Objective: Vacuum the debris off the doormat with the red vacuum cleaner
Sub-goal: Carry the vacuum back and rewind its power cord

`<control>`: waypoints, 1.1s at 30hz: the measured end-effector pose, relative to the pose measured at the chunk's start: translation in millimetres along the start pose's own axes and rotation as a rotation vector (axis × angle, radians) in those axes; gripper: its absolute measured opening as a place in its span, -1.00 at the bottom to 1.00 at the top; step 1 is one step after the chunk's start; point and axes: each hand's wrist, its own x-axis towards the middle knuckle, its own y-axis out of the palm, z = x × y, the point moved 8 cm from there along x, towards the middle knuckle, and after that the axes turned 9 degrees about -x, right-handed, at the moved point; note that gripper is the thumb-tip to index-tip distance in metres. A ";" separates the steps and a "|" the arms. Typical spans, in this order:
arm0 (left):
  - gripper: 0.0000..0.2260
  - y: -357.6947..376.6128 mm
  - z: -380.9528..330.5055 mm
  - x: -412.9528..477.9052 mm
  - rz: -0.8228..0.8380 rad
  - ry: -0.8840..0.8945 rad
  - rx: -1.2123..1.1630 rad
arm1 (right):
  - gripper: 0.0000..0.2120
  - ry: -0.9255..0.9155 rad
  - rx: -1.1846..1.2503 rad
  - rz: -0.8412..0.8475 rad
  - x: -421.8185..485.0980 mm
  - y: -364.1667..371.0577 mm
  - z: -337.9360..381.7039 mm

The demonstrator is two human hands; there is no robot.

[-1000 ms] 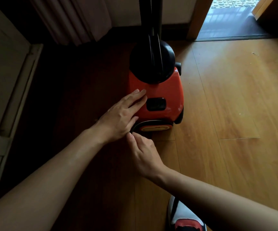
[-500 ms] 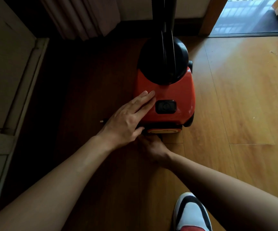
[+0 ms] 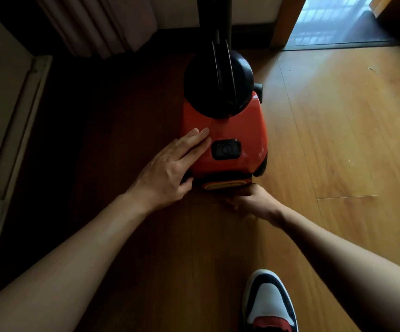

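The red vacuum cleaner (image 3: 237, 130) sits mid-frame on the wooden floor (image 3: 338, 140), a bit above centre. The left hand (image 3: 170, 168) lies flat on its left side, fingers straight and gripping nothing, right next to the black button (image 3: 226, 149). The right hand (image 3: 254, 200) is tucked in at the vacuum's near bottom edge with its fingers hidden, so honestly can't tell if it's holding anything.

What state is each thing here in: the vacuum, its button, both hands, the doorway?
Red plastic vacuum cleaner: standing on the wooden floor.
Black rectangular button on it: untouched.
Left hand: flat on the red body, fingers straight.
Right hand: low at the vacuum's rear base; whether it holds anything is hidden.
Doorway at the far right: open.
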 end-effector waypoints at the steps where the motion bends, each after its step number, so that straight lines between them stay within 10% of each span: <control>1: -0.18 0.1 -0.1 -0.2 0.000 0.004 -0.001 | -0.80 -0.034 -0.090 -0.004 -1.9 -4.5 3.1; 10: -0.18 -0.2 0.2 -0.9 0.005 -0.011 -0.002 | -0.71 0.003 0.116 0.338 -21.3 14.7 -6.0; 21: -0.18 -0.2 0.3 -1.0 0.006 -0.019 -0.014 | -0.51 -0.098 -0.649 -0.025 -20.6 -16.5 -14.8; 33: -0.19 0.6 -0.6 -1.2 -0.001 -0.043 -0.040 | -0.68 -0.095 -0.574 0.051 -33.1 -21.0 -47.4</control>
